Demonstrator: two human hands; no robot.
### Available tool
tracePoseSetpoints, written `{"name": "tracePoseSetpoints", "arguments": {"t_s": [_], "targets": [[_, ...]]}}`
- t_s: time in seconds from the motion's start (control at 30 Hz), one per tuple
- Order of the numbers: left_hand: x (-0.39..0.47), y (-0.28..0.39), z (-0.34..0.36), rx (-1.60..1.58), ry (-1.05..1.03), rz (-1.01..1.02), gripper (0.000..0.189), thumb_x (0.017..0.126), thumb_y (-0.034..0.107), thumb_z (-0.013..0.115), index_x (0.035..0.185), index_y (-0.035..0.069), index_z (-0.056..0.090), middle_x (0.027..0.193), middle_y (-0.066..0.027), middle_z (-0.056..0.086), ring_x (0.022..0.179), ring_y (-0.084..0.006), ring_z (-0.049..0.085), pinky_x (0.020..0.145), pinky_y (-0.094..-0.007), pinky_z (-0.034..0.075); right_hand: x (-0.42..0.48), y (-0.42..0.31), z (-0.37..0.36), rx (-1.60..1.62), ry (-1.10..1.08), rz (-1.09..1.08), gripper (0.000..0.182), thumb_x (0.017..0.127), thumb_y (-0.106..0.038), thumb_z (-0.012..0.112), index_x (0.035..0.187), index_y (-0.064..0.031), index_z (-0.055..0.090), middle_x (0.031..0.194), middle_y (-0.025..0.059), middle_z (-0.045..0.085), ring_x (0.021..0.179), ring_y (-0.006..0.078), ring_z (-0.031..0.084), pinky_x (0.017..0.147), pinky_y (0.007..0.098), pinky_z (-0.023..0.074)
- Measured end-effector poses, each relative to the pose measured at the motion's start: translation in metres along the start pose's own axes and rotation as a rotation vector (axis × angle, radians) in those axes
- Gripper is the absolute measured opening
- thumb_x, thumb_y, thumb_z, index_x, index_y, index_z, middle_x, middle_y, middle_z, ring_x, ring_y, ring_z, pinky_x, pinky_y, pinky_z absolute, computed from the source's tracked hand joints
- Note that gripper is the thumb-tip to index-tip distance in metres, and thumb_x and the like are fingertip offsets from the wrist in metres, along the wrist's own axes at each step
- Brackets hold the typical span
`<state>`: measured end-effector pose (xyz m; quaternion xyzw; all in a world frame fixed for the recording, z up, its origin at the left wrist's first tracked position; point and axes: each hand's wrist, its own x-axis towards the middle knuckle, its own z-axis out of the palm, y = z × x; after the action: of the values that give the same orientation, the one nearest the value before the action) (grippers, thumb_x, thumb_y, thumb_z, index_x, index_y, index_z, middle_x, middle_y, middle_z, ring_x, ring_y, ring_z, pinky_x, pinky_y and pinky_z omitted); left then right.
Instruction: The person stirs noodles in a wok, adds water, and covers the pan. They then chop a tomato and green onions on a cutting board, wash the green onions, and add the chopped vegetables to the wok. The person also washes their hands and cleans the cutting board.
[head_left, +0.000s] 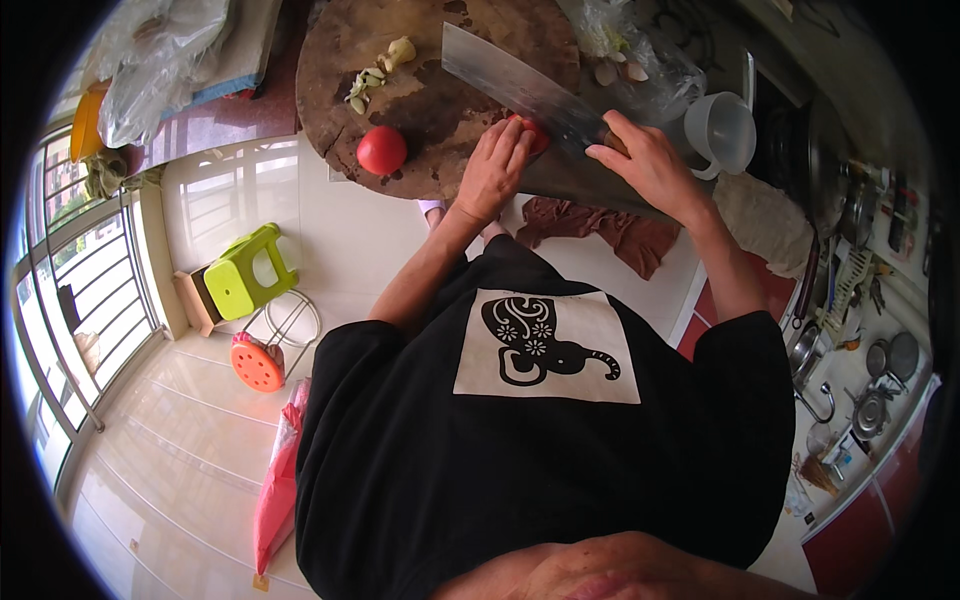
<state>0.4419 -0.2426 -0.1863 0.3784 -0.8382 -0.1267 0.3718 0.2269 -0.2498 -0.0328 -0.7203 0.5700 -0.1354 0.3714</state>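
Note:
A round wooden chopping board (442, 97) lies before me at the top of the view. My left hand (496, 161) presses its fingertips on a red tomato (535, 135) at the board's near right edge; the fingers hide part of it. My right hand (637, 154) grips the handle of a broad Chinese cleaver (517, 82). Its blade slants up and left over the board, just beyond the tomato; I cannot tell whether it touches it. A whole tomato (382, 150) sits on the left of the board. Behind it lie peeled garlic cloves (363, 88) and a piece of ginger (400, 52).
Right of the board are a clear plastic bag (664, 79) with scraps near it, a translucent plastic cup (720, 135) and a beige cloth (765, 221). A brown cloth (600, 229) hangs below the counter edge. A green stool (251, 274) and an orange stool (257, 365) stand on the floor.

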Motion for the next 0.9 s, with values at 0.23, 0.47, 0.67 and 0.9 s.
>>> {"name": "tracePoseSetpoints", "arguments": {"t_s": [0.23,0.47,0.67,0.9], "targets": [[0.004,0.003,-0.007,0.007,-0.046,0.068,0.043,0.071,0.000,0.058,0.114,-0.002,0.055,0.121,-0.0180,0.052,0.113,-0.0345,0.050,0.095,-0.0422,0.045,0.014,-0.002,0.002,-0.045,0.020,-0.057,0.029,0.087,-0.017,0.065,0.087,0.0007,0.043,0.063,0.0107,0.044,0.056,0.0242,0.041,0.055,0.0355,0.0373],[0.036,-0.010,-0.006,-0.253,0.176,-0.544,0.062,0.063,0.011,0.072,0.118,0.001,0.045,0.107,-0.0189,0.047,0.092,-0.0361,0.051,0.085,-0.0423,0.046,0.003,-0.008,0.012,0.342,0.275,0.215,0.020,0.088,-0.016,0.066,0.084,-0.0024,0.052,0.056,-0.0034,0.044,0.046,0.0032,0.039,0.041,0.0224,0.0320],[0.085,-0.070,0.009,-0.763,0.182,-0.925,0.057,0.065,0.019,0.075,0.114,-0.001,0.053,0.094,-0.0156,0.058,0.085,-0.0298,0.059,0.080,-0.0371,0.050,-0.017,-0.001,0.021,0.531,0.460,0.277,0.027,0.089,-0.016,0.066,0.074,-0.0038,0.046,0.053,-0.0020,0.043,0.044,0.0040,0.040,0.039,0.0233,0.0310],[0.105,-0.095,0.006,-0.082,0.125,-0.619,0.046,0.076,0.028,0.072,0.112,0.002,0.062,0.105,-0.0194,0.059,0.091,-0.0322,0.060,0.082,-0.0379,0.050,-0.032,0.006,0.041,0.567,0.448,0.346,0.027,0.089,-0.016,0.066,0.075,-0.0030,0.047,0.051,-0.0021,0.041,0.044,0.0037,0.039,0.039,0.0236,0.0312]]}}
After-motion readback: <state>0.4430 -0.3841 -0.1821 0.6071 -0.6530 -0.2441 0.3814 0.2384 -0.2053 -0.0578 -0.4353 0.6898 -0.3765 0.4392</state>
